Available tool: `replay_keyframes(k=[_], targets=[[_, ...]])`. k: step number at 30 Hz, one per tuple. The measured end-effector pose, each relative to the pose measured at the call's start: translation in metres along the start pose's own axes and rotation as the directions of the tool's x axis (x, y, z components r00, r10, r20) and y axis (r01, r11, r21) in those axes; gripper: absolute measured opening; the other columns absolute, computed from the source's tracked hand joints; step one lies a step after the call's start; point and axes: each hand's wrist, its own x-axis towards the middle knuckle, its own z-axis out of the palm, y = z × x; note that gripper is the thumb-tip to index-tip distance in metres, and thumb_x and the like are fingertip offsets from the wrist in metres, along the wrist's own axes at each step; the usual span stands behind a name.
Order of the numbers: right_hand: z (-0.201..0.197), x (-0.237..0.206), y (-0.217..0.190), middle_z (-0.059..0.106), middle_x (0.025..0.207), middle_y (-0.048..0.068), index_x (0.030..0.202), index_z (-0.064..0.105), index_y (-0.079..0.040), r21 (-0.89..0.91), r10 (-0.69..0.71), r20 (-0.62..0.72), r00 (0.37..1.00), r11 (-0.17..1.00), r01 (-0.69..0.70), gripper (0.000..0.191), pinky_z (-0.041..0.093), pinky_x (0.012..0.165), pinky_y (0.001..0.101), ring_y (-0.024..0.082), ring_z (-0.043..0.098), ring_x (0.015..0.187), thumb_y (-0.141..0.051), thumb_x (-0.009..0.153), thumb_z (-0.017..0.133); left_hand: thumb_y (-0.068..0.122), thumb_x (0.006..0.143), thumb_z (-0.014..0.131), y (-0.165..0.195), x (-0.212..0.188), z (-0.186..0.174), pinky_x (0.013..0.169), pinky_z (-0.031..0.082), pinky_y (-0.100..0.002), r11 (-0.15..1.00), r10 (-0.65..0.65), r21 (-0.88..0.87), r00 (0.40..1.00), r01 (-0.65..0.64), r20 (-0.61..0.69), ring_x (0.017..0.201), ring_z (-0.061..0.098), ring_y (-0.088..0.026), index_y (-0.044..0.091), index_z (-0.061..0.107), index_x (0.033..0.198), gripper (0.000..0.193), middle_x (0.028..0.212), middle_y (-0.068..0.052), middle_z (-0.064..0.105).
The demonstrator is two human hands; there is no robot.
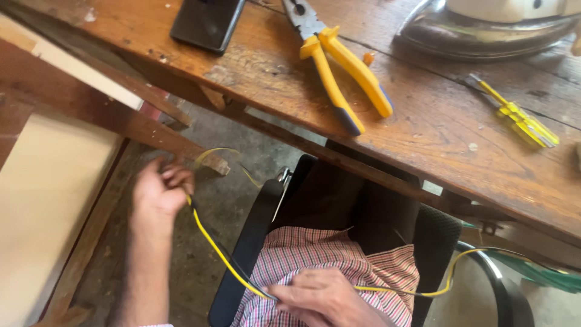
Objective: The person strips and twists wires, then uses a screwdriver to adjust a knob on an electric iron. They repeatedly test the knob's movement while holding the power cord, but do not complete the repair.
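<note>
My left hand [158, 192] reaches down below the table's edge, fingers closed on a thin yellow and black wire [223, 254]. The wire runs from that hand down to my lap, where my right hand [321, 297] pinches it against my checked shirt [375, 269]. Past my right hand the wire goes on to the right and curves up near the chair's arm. A loose end of the wire loops above my left hand.
On the worn wooden table [436, 127] lie yellow-handled pliers [339, 66], a yellow screwdriver [517, 115], a dark phone [207, 23] and the metal base of an iron [484, 30]. I sit on a black chair [254, 242] over a concrete floor. A pale board [42, 200] stands at the left.
</note>
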Motion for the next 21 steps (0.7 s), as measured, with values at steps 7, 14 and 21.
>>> replay_keyframes(k=[7,14,21], targets=[[-0.010,-0.029,0.001,0.063,0.071,-0.002,0.117,0.078,-0.009,-0.160,-0.112,0.002,0.994,0.981,0.111,0.025,0.053,0.052,0.0257,0.008,0.065,0.062,-0.021,0.096,0.082,0.030,0.112,0.041,0.076,-0.014,-0.097,0.044,0.028,-0.025,0.933,0.121,-0.298,0.958,-0.199,-0.260,0.047,0.029,-0.010,0.011,0.041,0.082,0.036,0.058,0.003,0.034],[-0.083,-0.055,-0.003,0.065,0.067,0.001,0.110,0.078,-0.005,-0.317,-0.117,0.022,0.993,0.941,0.118,0.035,0.048,0.046,0.0274,0.010,0.064,0.056,-0.018,0.078,0.084,0.041,0.112,0.028,0.112,-0.053,-0.146,0.044,0.025,-0.023,0.784,0.038,-0.514,0.854,-0.348,-0.520,0.047,0.026,-0.007,0.013,0.046,0.083,0.044,0.056,0.005,0.034],[-0.133,-0.119,-0.019,0.080,0.093,0.010,0.123,0.071,-0.006,-0.311,0.282,-0.332,0.900,0.868,-0.387,0.047,0.063,0.061,0.0262,0.014,0.075,0.073,0.003,0.077,0.072,0.041,0.111,0.022,0.123,-0.087,-0.176,0.047,0.028,-0.028,0.713,0.144,-0.365,0.635,-0.598,-0.759,0.049,0.026,-0.009,0.005,0.057,0.100,0.051,0.058,0.005,0.030]])
